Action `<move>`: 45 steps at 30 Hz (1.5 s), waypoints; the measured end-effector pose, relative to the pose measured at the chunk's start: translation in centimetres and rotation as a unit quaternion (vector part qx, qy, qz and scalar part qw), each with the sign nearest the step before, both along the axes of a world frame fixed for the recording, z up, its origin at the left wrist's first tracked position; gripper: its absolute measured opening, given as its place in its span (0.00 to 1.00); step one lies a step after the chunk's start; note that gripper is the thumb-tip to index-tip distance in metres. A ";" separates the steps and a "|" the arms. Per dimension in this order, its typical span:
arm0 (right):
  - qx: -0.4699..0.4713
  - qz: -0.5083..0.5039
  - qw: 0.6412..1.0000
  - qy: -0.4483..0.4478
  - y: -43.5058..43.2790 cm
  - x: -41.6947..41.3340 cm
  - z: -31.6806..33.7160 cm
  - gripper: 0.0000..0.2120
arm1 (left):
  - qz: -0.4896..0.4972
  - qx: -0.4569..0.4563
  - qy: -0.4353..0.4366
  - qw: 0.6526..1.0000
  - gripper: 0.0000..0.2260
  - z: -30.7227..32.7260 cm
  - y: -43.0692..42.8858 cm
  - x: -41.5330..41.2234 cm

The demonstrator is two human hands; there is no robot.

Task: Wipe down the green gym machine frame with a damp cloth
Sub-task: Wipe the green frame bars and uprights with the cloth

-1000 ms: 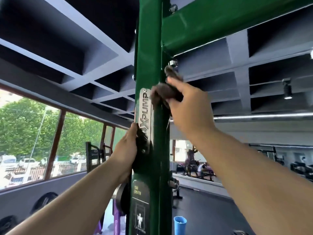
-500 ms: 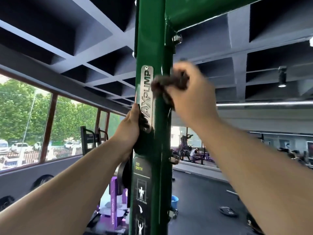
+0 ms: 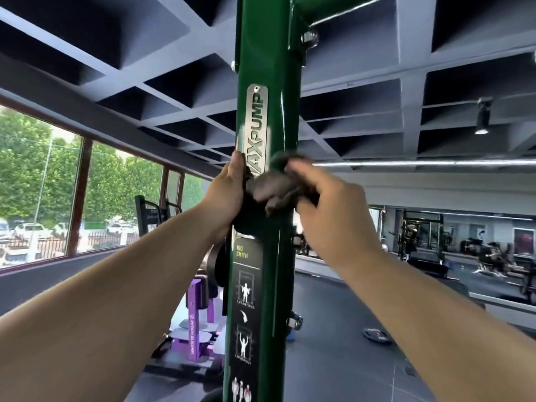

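The left hand (image 3: 229, 190) lies against the left edge of the green post (image 3: 266, 53), fingers hidden, so its grip cannot be told. Just right, the right hand (image 3: 327, 204) clutches the dark cloth (image 3: 275, 190) against the post's front, below the nameplate (image 3: 256, 126). Wiping looks midway; the stretch around the label (image 3: 245, 300) probably remains.

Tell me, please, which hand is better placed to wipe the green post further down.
Right. The right hand grips the cloth against the front of the post, just above the instruction label; the left hand only rests on the post's left edge.
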State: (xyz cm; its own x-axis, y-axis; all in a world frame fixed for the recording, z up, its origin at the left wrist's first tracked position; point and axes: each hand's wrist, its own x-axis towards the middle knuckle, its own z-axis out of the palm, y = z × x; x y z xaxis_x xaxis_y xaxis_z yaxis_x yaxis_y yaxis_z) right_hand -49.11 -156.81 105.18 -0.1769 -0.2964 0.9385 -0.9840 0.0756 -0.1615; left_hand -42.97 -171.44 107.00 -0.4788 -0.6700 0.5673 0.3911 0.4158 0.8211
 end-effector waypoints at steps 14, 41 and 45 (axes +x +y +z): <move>0.114 0.258 0.958 -0.051 2.7 1.5 2.7 0.27 | -0.167 0.029 0.189 0.967 0.10 -1.9 8.8 4.3; 0.031 -0.138 0.950 0.279 -6.2 -1.5 7.5 0.34 | -0.034 0.037 0.044 0.998 0.20 3.0 -2.4 0.5; -0.028 -0.058 0.964 0.259 -7.0 -2.2 6.6 0.33 | -0.086 0.040 0.207 0.974 0.13 11.1 -2.0 0.6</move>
State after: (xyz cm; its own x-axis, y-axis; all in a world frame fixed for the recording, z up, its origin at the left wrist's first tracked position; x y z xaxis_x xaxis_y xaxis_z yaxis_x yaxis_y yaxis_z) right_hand -51.30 -163.80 111.75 0.2905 -0.2493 0.9238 -0.9193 0.1952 0.3418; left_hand -42.42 -173.47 118.11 -0.3295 -0.6495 0.6853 0.7538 0.2560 0.6052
